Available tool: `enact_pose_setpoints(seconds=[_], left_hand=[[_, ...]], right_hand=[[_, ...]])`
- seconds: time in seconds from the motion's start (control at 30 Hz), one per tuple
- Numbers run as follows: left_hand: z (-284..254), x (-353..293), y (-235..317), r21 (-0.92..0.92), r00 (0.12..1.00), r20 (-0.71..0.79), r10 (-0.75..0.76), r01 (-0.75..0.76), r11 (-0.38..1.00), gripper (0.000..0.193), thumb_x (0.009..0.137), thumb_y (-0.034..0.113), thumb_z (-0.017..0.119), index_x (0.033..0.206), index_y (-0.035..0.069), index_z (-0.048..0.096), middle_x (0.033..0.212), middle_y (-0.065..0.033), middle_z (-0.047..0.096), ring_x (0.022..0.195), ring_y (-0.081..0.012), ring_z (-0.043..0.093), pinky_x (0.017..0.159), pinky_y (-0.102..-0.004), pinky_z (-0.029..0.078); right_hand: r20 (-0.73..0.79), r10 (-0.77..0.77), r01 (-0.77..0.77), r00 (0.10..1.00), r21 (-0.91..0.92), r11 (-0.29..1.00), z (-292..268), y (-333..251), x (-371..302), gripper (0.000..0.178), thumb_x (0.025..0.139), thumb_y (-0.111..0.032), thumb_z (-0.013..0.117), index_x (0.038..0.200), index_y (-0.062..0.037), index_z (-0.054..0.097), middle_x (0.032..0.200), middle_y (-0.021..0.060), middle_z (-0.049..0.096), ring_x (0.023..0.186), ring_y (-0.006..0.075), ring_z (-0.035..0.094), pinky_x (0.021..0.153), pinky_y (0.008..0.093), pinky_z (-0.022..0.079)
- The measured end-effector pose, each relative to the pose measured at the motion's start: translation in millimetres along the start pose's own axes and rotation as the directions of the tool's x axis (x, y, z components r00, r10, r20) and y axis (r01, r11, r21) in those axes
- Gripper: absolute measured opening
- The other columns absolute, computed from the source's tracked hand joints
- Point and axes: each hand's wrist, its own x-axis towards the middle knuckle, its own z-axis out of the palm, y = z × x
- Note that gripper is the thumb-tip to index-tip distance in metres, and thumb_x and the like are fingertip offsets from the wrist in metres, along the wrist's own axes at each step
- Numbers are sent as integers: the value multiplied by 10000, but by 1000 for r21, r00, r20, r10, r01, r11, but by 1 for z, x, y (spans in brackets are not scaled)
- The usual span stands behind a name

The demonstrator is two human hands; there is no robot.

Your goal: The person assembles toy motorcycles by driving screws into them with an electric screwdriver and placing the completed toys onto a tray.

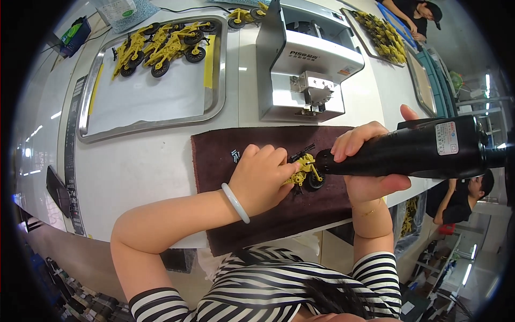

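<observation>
My left hand [260, 180] is closed on a small yellow toy motorcycle [304, 169] with black wheels, and its fingers cover part of the body. In my right hand [367, 138] lies a thick black electric screwdriver [397, 155], held level, its front end pointing left at the motorcycle. The tool's nose is right beside the toy; whether its bit touches a screw is hidden. Both are over a dark brown mat [217, 206]. Several small silvery screws [235, 155] rest on the mat, left of my left hand.
Behind the mat stands a grey screw-feeding machine [316, 59]. A metal tray [153, 122] with several yellow motorcycles [161, 45] is at the back left, near a bag of pale blue pellets [126, 16]. Another tray of yellow parts [378, 35] is back right. Two co-workers sit at the right.
</observation>
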Motion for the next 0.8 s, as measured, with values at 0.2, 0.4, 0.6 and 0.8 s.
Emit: enact_pose_setpoints(seconds=[0.2, 0.4, 0.6, 0.8], left_hand=[[3, 1, -1, -36, 1000, -13, -4, 4, 999, 292, 657, 181, 696, 933, 132, 615, 743, 8, 448, 709, -157, 449, 615, -308, 285], [2, 3, -2, -27, 1000, 5, -14, 15, 1000, 306, 674, 171, 676, 967, 129, 597, 741, 2, 420, 708, -162, 434, 611, -308, 284], [1, 3, -1, -30, 1000, -3, -4, 4, 1000, 307, 668, 165, 675, 963, 125, 599, 736, 0, 430, 702, -164, 438, 612, -310, 287], [-3, -1, 0, 37, 1000, 9, 16, -17, 999, 345, 666, 190, 674, 998, 144, 592, 745, -1, 433, 706, -162, 439, 637, -316, 288]], right_hand=[[76, 14, -12, 997, -22, 1000, -1, 12, -3, 944, 662, -733, 469, 1270, -95, 134, 657, 83, 507, 514, 182, 528, 512, 308, 467], [98, 37, -39, 994, 19, 999, -4, 24, 0, 838, 690, -706, 489, 1201, -106, 202, 656, 83, 504, 512, 182, 522, 511, 305, 457], [162, 5, -20, 987, 90, 996, -5, 26, 1, 846, 693, -708, 484, 1208, -97, 207, 640, 81, 500, 491, 183, 511, 496, 302, 450], [44, -158, 147, 986, 190, 971, -8, 6, 26, 899, 748, -711, 393, 1361, -123, 98, 656, 83, 508, 480, 168, 505, 475, 296, 445]])
